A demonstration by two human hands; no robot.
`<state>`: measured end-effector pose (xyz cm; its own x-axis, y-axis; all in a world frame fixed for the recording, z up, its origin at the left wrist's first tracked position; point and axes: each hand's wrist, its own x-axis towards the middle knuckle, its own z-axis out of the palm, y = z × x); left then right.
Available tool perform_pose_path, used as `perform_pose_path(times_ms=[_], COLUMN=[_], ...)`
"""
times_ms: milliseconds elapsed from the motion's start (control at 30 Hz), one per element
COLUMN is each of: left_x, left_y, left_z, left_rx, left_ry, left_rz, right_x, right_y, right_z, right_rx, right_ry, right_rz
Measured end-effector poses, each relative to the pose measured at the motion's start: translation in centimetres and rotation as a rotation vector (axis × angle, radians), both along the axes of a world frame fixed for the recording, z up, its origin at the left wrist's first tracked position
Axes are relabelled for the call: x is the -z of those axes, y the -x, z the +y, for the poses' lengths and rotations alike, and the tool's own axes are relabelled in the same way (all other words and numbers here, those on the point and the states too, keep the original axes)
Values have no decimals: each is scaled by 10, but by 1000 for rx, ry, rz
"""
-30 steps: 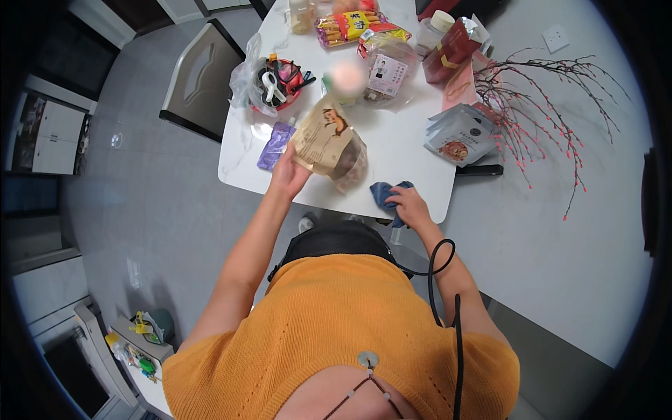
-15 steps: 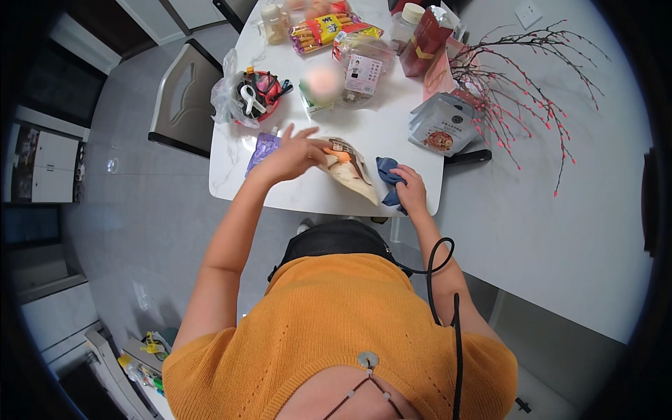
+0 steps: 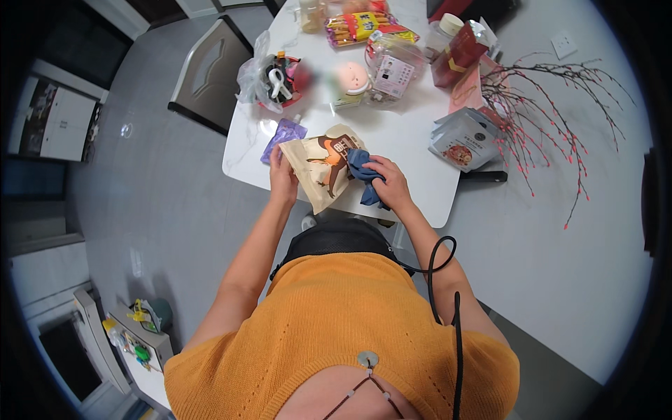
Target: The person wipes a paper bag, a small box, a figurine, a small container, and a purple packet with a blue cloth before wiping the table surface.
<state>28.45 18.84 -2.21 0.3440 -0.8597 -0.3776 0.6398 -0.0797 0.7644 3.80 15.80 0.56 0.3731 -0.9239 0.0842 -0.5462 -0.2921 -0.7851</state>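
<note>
A cream-coloured printed paper-like bag [image 3: 318, 164] with an orange and brown picture is tilted up at the table's near edge. My left hand [image 3: 283, 176] grips its left side, the fingers partly hidden behind it. In my right hand [image 3: 390, 183] is a bunched blue cloth [image 3: 365, 175], pressed against the bag's right side. A purple pouch [image 3: 283, 134] with a spout lies on the table just beyond my left hand.
On the white table [image 3: 413, 133] stand a red basket [image 3: 297, 80] with a plastic bag, a pink round object [image 3: 352, 77], a clear packet [image 3: 393, 73] and snack packs [image 3: 364, 28]. Grey pouches [image 3: 462, 143] and red-budded branches [image 3: 539, 112] are at the right.
My left hand has closed on the bag's left edge and raised it more upright. The right hand has moved left with the blue cloth, up to the bag. The view has shifted slightly.
</note>
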Motion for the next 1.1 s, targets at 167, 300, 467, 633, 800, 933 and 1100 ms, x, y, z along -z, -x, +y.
perform_pose_path(times_ms=[167,300,467,633,800,933,1100], left_x=[4,1,-3,2,-1,-4,-4], left_y=[5,9,5,-2,-4,-7,-10], left_z=[24,27,25,28,29,26,26], left_rx=[66,73,82,142,164,198,170], left_ry=[77,42,64,159,155,164,126], left_rz=[338,262,680,722,726,714,699], right_x=[12,1,-22,-5,1,-14,21], right_y=[-14,-42,-84,-92,-90,-101,-87], right_z=[-7,-12,-8,-22,-48,-59,-88], right_rx=[-6,-50,-431,-456,-262,-423,-301], right_ry=[47,151,367,459,363,412,286], right_rz=[-37,-72,-52,192,375,218,449])
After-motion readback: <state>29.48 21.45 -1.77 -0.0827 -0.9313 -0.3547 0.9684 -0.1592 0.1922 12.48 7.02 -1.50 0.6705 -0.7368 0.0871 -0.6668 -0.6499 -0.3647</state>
